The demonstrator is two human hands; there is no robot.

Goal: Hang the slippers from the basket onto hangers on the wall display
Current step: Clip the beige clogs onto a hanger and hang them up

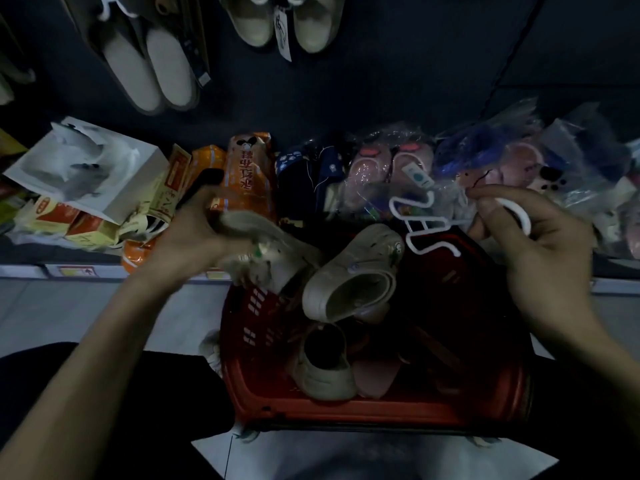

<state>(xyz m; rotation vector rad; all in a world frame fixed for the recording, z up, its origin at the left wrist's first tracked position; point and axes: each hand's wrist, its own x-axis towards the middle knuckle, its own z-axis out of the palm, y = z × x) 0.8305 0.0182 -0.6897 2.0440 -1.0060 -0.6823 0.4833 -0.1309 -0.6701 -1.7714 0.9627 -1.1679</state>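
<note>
We are in a shop, facing a footwear display. At twelve o'clock a beige pair of slippers [280, 26] hangs against a dark wall panel [381, 64], with a paper tag [283, 36] dangling between them. At eleven o'clock a second pair [149, 67] hangs the same way. From nine to three o'clock we see a shelf of stock: yellow and red cartons [55, 216], orange printed packets [247, 174] and pink slippers sealed in clear bags [391, 164]. A label strip [78, 271] runs along the shelf edge at nine o'clock. At six o'clock sits a red shopping basket [242, 393] holding loose slippers [349, 289].
</note>
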